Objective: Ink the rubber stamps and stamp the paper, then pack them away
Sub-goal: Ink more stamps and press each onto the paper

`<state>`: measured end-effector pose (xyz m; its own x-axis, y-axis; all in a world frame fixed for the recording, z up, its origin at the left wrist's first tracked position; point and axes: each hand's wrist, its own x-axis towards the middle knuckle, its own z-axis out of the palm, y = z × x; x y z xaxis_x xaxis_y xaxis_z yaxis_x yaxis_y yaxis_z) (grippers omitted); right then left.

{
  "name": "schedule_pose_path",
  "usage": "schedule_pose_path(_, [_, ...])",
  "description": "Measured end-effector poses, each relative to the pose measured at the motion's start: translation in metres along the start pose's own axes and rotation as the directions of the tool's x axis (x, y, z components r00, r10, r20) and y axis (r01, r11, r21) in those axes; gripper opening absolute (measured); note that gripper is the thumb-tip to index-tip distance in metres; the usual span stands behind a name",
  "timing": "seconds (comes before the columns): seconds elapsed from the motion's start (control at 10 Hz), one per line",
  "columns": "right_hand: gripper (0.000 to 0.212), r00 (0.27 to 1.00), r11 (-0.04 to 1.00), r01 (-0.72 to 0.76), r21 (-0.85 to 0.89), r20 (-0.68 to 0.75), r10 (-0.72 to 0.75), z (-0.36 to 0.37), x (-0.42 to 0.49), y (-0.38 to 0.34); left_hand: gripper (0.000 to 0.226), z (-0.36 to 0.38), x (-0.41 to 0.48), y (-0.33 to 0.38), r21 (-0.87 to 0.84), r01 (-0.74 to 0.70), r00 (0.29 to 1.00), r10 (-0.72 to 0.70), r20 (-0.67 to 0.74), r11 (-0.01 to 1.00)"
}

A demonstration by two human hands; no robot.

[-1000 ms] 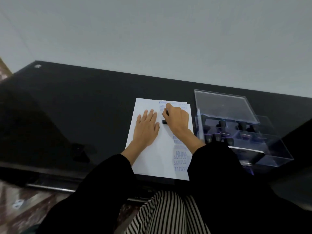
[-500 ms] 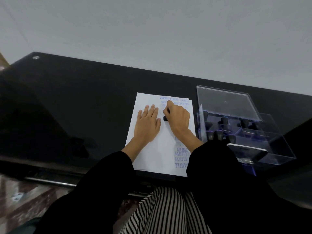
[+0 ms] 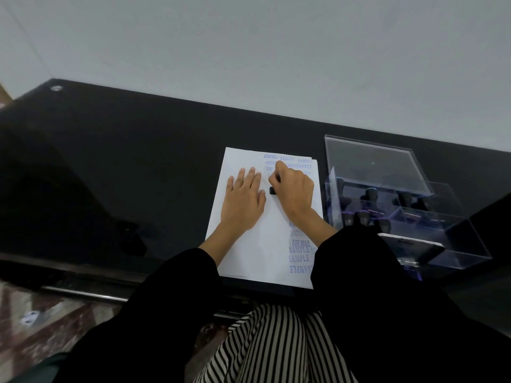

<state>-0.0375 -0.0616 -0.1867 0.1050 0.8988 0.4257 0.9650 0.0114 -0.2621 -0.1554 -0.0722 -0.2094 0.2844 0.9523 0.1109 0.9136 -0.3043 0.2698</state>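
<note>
A white sheet of paper (image 3: 249, 252) lies on the black glass table, with blue stamped words along its right side and top right corner. My left hand (image 3: 243, 200) rests flat on the sheet, fingers straight. Right beside it, my right hand (image 3: 294, 189) grips a black rubber stamp (image 3: 272, 191) and holds it down on the paper; only the stamp's dark base shows under my fingers. Several more black-handled stamps (image 3: 370, 194) stand inside a clear plastic box (image 3: 456, 244) to the right of the paper.
The box's clear lid (image 3: 370, 161) stands open toward the wall. A dark phone-like object (image 3: 414, 248) rests at the box's front edge. The black table (image 3: 124, 175) stretches far to the left. The table's near edge runs just above my lap.
Both hands stay in the same spot on the paper. Only the camera view has shifted slightly.
</note>
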Motion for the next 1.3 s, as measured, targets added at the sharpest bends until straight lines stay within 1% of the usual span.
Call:
schedule_pose_path(0.2, [0.025,0.998,0.999,0.024,0.041,-0.056,-0.022,0.004,0.0,0.002,0.051,0.0,0.0,0.0,-0.004,0.0,1.0,0.0,0.001,1.0])
schedule_pose_path(0.3, [0.036,0.995,0.997,0.051,0.05,-0.093,-0.046,0.001,-0.001,-0.003,0.051,0.001,0.0,0.0,-0.008,0.001,1.0,-0.001,-0.002,1.0])
schedule_pose_path(0.4, [0.037,0.993,0.997,0.059,0.054,-0.109,-0.053,0.003,-0.001,-0.003,0.051,0.0,0.0,0.0,-0.008,0.004,1.0,-0.004,-0.002,1.0])
schedule_pose_path(0.5, [0.031,0.992,0.997,0.051,0.058,-0.117,-0.044,0.004,0.0,0.0,0.051,0.0,0.0,0.001,-0.011,0.0,1.0,0.0,-0.006,1.0])
schedule_pose_path(0.6, [0.021,1.0,0.999,0.015,0.042,-0.024,-0.014,0.004,0.0,0.002,0.051,0.0,0.0,0.0,-0.018,0.002,1.0,-0.002,-0.01,1.0])
schedule_pose_path(0.7, [0.02,1.0,1.0,0.005,0.025,0.016,-0.006,-0.002,0.001,0.0,0.051,-0.001,0.0,0.0,-0.026,0.004,1.0,-0.004,-0.004,1.0])
schedule_pose_path(0.9, [0.02,0.987,0.999,-0.031,-0.034,0.155,0.036,-0.015,0.006,-0.004,0.051,-0.002,-0.001,0.001,-0.039,0.009,1.0,-0.008,0.013,0.999])
schedule_pose_path(1.0, [0.022,0.986,0.996,-0.092,-0.006,0.137,0.092,-0.026,0.009,-0.003,0.051,-0.002,-0.002,0.001,-0.035,0.015,1.0,-0.014,0.015,0.999])
schedule_pose_path(1.1, [0.021,0.987,0.985,-0.157,0.075,0.039,0.154,-0.043,0.012,0.005,0.051,-0.001,-0.001,0.001,-0.033,0.019,1.0,-0.019,0.003,0.999])
schedule_pose_path(1.2, [0.022,0.984,0.979,-0.18,0.093,0.005,0.181,-0.059,0.016,0.015,0.051,-0.001,-0.001,0.001,-0.044,0.005,1.0,-0.006,-0.011,0.999])
schedule_pose_path(1.3, [0.022,0.979,0.974,-0.203,0.104,0.013,0.203,-0.065,0.013,0.022,0.05,-0.001,-0.001,0.001,-0.066,0.009,0.999,-0.011,-0.032,0.998])
